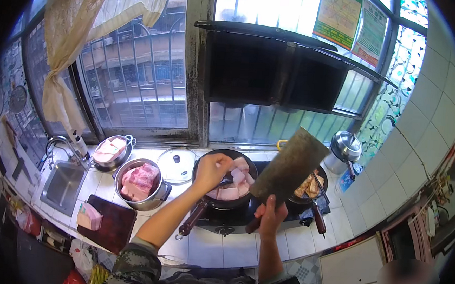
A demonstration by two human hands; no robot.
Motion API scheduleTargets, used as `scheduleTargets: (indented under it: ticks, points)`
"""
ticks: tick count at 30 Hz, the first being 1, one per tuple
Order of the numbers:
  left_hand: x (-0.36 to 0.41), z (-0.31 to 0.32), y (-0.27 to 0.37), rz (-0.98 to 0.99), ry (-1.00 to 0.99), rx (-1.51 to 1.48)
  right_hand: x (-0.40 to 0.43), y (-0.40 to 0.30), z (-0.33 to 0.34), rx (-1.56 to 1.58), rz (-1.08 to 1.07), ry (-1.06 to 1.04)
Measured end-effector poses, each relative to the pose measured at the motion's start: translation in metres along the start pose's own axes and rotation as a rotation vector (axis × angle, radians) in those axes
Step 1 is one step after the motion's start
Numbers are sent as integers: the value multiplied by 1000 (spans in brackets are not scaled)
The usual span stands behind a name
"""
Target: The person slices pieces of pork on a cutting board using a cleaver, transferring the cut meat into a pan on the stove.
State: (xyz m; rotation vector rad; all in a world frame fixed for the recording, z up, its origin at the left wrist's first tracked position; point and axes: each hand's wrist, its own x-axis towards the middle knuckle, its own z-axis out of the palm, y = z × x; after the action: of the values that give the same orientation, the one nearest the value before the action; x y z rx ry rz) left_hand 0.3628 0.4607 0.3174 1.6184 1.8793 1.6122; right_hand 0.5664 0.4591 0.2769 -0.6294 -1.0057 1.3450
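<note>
My right hand (272, 215) grips a broad cleaver (290, 167) by its dark handle, the blade raised between the two pans. Over the left frying pan (254, 163) is my left hand (214, 172), its fingers bent close together beside the meat; whether they pinch a piece cannot be seen. Pale chunks of raw pork (228, 193) lie in that pan. Behind the cleaver, a second pan (304, 201) holds browned pieces of meat (310, 188). A block of raw pork (89, 216) rests on the left edge of a dark cutting board (119, 223).
A steel pot (145, 205) with a large piece of raw meat and a glass lid (176, 166) stand left of the stove. Farther left are a bowl of meat (113, 164) and a sink (62, 186). A metal pot (342, 153) stands at the back right.
</note>
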Motion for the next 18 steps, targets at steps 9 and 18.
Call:
scheduleTargets:
  ticks: [9,18]
  points:
    - [43,42,-73,198,26,557,-9,41,-146,-511,188,54]
    - [32,45,-36,104,22,478,1,118,-198,-861,215,104]
